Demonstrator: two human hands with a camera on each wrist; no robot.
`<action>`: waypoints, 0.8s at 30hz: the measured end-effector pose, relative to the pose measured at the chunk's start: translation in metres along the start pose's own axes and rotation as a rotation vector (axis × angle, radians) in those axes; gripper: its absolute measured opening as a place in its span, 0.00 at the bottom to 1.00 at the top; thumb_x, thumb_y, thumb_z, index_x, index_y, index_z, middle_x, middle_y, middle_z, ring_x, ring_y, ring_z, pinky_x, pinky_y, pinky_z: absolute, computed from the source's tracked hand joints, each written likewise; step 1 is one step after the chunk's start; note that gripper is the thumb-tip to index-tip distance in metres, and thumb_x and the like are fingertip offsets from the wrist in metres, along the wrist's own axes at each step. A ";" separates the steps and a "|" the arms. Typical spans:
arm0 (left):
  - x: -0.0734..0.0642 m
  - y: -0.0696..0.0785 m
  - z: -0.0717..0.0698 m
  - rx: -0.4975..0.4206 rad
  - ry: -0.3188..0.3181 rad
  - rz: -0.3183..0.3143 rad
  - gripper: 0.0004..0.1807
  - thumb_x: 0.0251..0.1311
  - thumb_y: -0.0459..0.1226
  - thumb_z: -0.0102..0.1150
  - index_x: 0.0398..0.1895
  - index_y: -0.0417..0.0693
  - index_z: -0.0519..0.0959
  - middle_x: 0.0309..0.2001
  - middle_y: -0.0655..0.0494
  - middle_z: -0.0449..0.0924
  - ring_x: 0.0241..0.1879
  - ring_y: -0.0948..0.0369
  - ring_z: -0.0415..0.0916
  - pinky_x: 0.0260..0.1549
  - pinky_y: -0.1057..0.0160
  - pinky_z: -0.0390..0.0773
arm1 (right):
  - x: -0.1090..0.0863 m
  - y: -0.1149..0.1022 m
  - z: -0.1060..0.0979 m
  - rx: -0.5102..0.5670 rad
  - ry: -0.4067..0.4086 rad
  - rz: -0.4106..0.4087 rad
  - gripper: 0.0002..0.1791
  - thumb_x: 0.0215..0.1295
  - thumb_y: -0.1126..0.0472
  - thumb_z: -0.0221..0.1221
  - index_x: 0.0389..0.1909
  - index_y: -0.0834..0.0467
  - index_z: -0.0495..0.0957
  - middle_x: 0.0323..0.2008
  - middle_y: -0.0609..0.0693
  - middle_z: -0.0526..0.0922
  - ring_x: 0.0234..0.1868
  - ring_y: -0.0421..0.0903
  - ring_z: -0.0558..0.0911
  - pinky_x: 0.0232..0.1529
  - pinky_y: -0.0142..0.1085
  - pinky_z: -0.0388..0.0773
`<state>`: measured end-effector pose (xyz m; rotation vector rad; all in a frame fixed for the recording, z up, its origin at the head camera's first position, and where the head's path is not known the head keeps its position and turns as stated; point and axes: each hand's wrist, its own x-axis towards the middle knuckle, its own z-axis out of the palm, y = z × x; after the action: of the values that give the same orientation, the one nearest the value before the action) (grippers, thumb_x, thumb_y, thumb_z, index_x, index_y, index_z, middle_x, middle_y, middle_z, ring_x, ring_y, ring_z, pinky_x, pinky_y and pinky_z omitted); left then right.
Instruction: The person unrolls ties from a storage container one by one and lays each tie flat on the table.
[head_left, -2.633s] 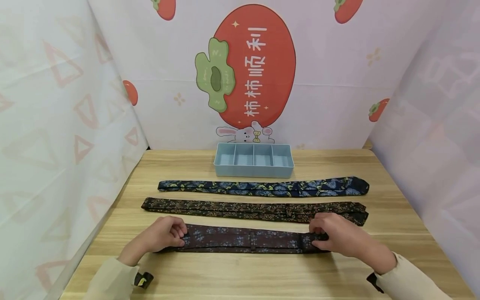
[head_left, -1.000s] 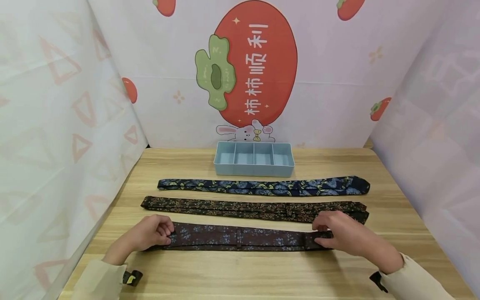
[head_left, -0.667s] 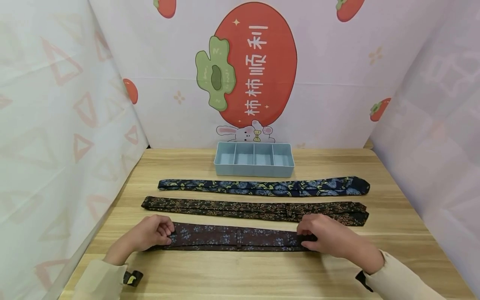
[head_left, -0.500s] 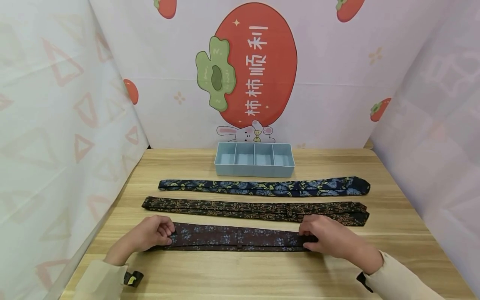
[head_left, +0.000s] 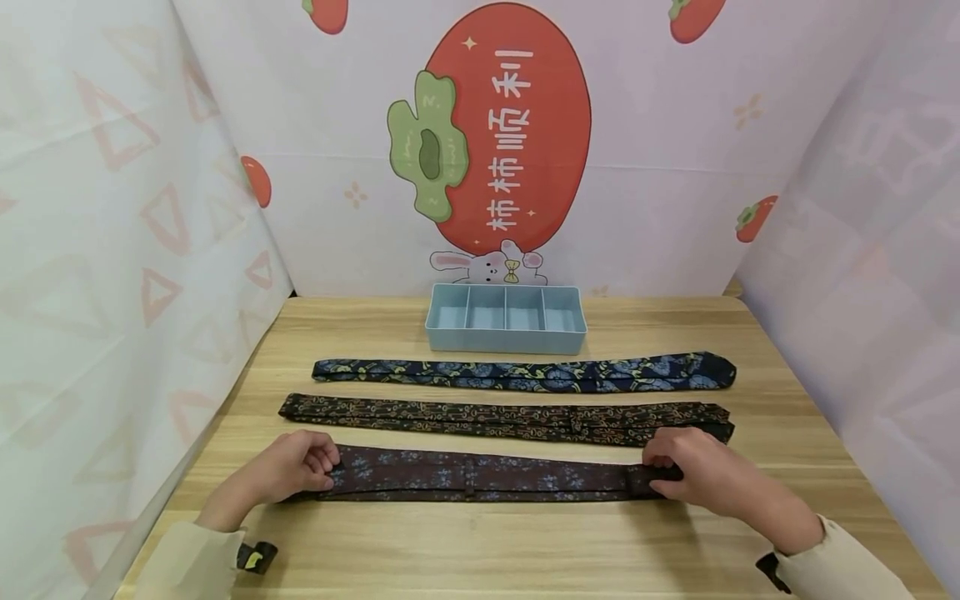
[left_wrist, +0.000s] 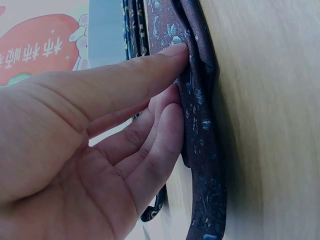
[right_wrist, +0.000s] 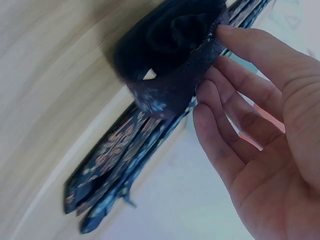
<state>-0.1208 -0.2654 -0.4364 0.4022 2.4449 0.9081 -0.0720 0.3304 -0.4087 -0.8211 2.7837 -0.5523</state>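
A dark maroon necktie (head_left: 517,478) with blue flower sprigs stretches across the front of the table, folded lengthwise in layers. My left hand (head_left: 288,468) pinches its left end; in the left wrist view the thumb lies over the folded cloth (left_wrist: 200,125) with fingers behind, and a strip trails past them. At the other end, my right hand (head_left: 708,475) pinches the tie between thumb and fingers. There the right wrist view shows the cloth (right_wrist: 162,97) bent round into an open loop. Just behind lies a black necktie (head_left: 450,414) with a small reddish-tan pattern.
Farther back, a navy necktie (head_left: 540,377) with blue and yellow motifs lies parallel to the others. A light blue tray (head_left: 506,342) with several compartments stands at the table's rear. Printed cloth walls (head_left: 637,208) enclose the back and both sides of the wooden table (head_left: 480,554).
My right hand slid left along the maroon tie, then back right to its right end. My left hand shifted left from its earliest position and has since stayed nearly still.
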 end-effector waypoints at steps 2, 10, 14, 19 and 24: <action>-0.001 -0.002 -0.001 0.003 -0.002 -0.001 0.13 0.55 0.26 0.76 0.38 0.42 0.81 0.34 0.55 0.79 0.32 0.66 0.75 0.31 0.67 0.80 | -0.003 0.005 0.000 0.015 0.002 0.008 0.12 0.57 0.61 0.77 0.39 0.50 0.86 0.36 0.38 0.83 0.34 0.31 0.79 0.32 0.32 0.81; -0.001 -0.001 -0.003 -0.012 -0.007 -0.014 0.13 0.56 0.26 0.75 0.39 0.41 0.80 0.34 0.54 0.79 0.33 0.63 0.75 0.31 0.67 0.80 | 0.001 0.002 -0.009 0.035 -0.011 -0.019 0.12 0.58 0.60 0.77 0.41 0.52 0.86 0.36 0.38 0.83 0.34 0.30 0.78 0.31 0.31 0.80; -0.001 0.000 -0.002 -0.011 -0.004 -0.015 0.12 0.56 0.26 0.75 0.39 0.41 0.81 0.34 0.54 0.79 0.33 0.64 0.75 0.32 0.67 0.80 | 0.010 -0.010 -0.013 0.039 -0.016 -0.079 0.12 0.60 0.61 0.76 0.43 0.54 0.87 0.39 0.43 0.86 0.36 0.36 0.83 0.33 0.33 0.82; -0.002 -0.001 -0.001 -0.002 0.001 -0.011 0.13 0.55 0.26 0.76 0.39 0.41 0.81 0.35 0.55 0.79 0.33 0.65 0.75 0.32 0.67 0.80 | 0.025 -0.026 -0.005 0.039 -0.057 -0.107 0.10 0.62 0.62 0.74 0.43 0.54 0.88 0.40 0.45 0.87 0.38 0.38 0.85 0.34 0.32 0.83; -0.003 0.001 -0.002 -0.009 0.005 -0.011 0.13 0.55 0.26 0.76 0.39 0.41 0.81 0.35 0.54 0.79 0.33 0.64 0.75 0.32 0.67 0.80 | 0.031 -0.028 0.007 0.016 -0.104 -0.083 0.09 0.60 0.62 0.75 0.41 0.53 0.88 0.39 0.43 0.86 0.38 0.37 0.84 0.35 0.33 0.84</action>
<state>-0.1194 -0.2663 -0.4336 0.3830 2.4438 0.9165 -0.0818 0.2894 -0.4058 -0.9378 2.6585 -0.5285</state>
